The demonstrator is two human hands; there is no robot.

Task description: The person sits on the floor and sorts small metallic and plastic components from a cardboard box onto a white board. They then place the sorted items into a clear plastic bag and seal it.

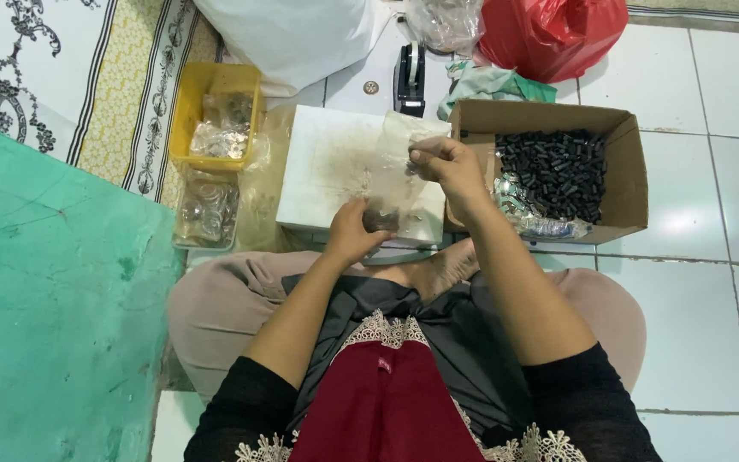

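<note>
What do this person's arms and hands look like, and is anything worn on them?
Both forearms are bare from above the elbow down. Black sleeves are pushed up on the upper arms. The left hand and right hand wear no gloves; no rings, watch or bracelets show. Cream lace trims the dark red garment between the arms.

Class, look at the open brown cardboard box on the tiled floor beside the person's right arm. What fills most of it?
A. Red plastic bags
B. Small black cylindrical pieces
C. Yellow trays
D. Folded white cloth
B: the open brown cardboard box holds a heap of small black cylindrical pieces, with a few clear plastic packets at its near edge.
</note>
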